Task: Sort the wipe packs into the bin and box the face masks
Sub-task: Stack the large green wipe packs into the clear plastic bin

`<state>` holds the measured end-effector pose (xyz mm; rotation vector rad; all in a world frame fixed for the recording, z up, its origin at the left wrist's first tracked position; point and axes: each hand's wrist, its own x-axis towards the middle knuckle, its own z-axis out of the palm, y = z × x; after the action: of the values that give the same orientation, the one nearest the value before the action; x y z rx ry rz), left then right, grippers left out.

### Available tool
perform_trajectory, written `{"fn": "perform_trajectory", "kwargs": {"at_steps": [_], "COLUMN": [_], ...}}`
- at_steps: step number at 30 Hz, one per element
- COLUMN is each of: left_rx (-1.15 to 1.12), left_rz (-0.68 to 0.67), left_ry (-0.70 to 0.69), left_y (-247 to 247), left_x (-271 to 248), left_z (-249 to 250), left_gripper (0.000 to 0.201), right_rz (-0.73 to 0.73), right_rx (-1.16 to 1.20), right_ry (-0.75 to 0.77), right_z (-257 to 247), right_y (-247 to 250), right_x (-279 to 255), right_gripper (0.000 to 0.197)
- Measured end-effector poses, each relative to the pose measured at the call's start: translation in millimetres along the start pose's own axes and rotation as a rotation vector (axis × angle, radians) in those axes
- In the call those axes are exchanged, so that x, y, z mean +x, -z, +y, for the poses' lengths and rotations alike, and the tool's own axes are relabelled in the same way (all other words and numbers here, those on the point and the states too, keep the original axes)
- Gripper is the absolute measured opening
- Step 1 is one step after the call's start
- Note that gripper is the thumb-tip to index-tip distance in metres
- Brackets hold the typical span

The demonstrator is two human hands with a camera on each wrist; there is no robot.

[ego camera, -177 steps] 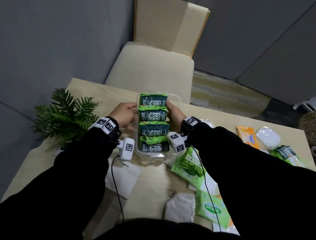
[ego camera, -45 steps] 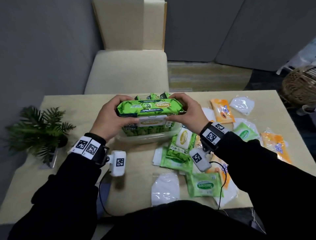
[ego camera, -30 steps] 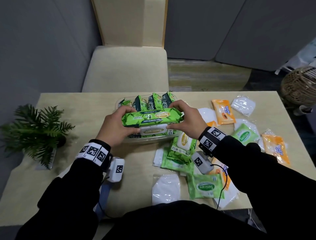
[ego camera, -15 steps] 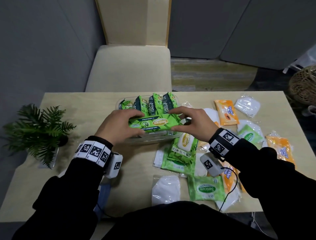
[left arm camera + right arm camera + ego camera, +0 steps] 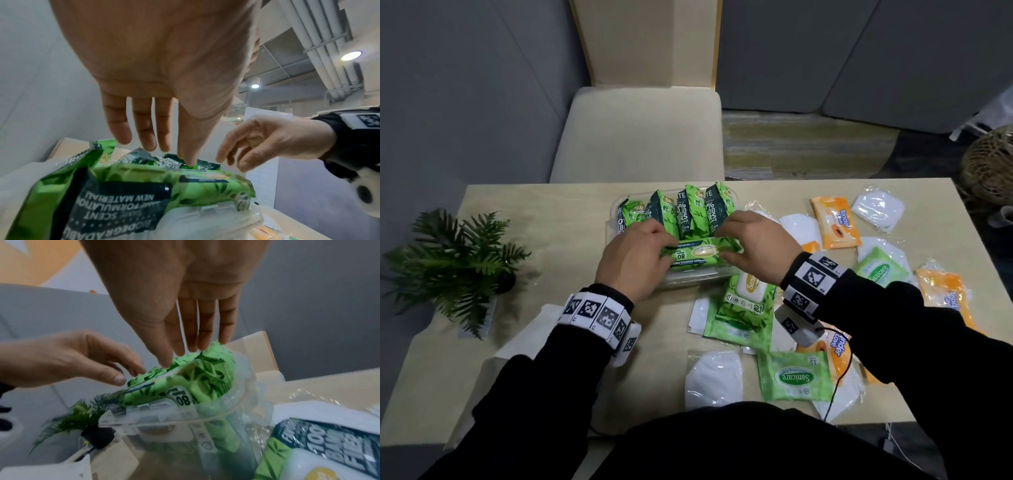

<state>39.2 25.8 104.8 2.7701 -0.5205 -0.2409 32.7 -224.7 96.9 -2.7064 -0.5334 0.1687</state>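
A clear plastic bin (image 5: 698,278) stands mid-table with several green and dark wipe packs upright in it. A large green wipe pack (image 5: 702,253) lies on its side across the bin's front. My left hand (image 5: 654,246) and right hand (image 5: 736,236) are over its two ends, fingers straight. In the left wrist view the fingertips (image 5: 189,163) touch the packs behind the large pack (image 5: 185,183). In the right wrist view the straight fingers (image 5: 203,344) rest at the pack's top edge (image 5: 154,394), above the bin wall (image 5: 216,418). Neither hand grips anything.
Loose on the table right of the bin: another large green pack (image 5: 743,308), a small green pack (image 5: 794,377), orange packs (image 5: 835,222), bagged white face masks (image 5: 714,378) (image 5: 878,209). A plant (image 5: 458,263) stands left, a chair (image 5: 640,133) behind, white flat paper (image 5: 524,342) under my left forearm.
Both hands held the large green pack above the bin, lowered it into the bin's front, then released their grip; the fingers now lie straight over it.
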Motion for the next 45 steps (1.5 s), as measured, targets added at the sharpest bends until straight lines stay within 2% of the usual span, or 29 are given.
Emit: {"fn": "perform_trajectory", "kwargs": {"at_steps": [3,7,10,14,19,22,25,32,34,38,40,45], "left_rx": [0.022,0.067,0.062,0.097,0.049,0.014,0.016,0.041,0.045,0.105,0.124,0.124], "left_rz": [-0.029,-0.098,-0.175,-0.285,-0.434,-0.489,-0.413,-0.52,-0.538,-0.571,-0.574,-0.616], "left_ry": [-0.044,0.008,0.022,-0.001,0.064,0.071,0.08,0.101,0.091,0.025,0.014,-0.006], "left_y": [-8.1,-23.5,-31.0,-39.3,-34.8,-22.8,-17.8,-28.3,-33.5,-43.1,-43.5,-33.9], "left_x": [-4.8,-1.8,1.6,7.6,23.2,23.4,16.6,20.9,22.7,22.1,23.1,24.7], "left_z": [6.1,4.7,-2.3,2.2,-4.6,-11.5,-24.3,-29.9,-33.0,-32.7,-31.5,-30.1], "left_gripper": [0.026,0.036,0.049,0.048,0.045,0.041,0.031,0.068,0.073,0.078,0.08,0.064], "right_rz": [-0.088,-0.246,-0.394,-0.599,-0.718,-0.699,-0.572,-0.735,-0.781,-0.825,-0.865,-0.809], "right_rx": [-0.057,-0.152,-0.208,-0.286,-0.351,-0.332,-0.258,-0.376,-0.39,-0.385,-0.399,-0.379], "right_ry": [0.088,0.06,0.029,0.004,0.106,0.155,0.121,0.155,0.102,0.003,0.007,0.059], "right_z": [-12.8,-21.6,-21.8,-14.9,-18.8,-17.6,-10.8,-17.4,-17.6,-12.7,-14.8,-19.8], "right_y": [-1.3,-3.7,-8.5,-18.1,-12.8,-9.2,-5.2,-11.4,-15.2,-24.6,-26.0,-20.1], "right_x": [7.0,29.2,39.5,42.6,53.0,53.7,51.4,57.2,62.0,71.2,73.3,62.9], "right_gripper": [0.016,0.031,0.035,0.036,0.038,0.041,0.042,0.037,0.037,0.038,0.038,0.038]}}
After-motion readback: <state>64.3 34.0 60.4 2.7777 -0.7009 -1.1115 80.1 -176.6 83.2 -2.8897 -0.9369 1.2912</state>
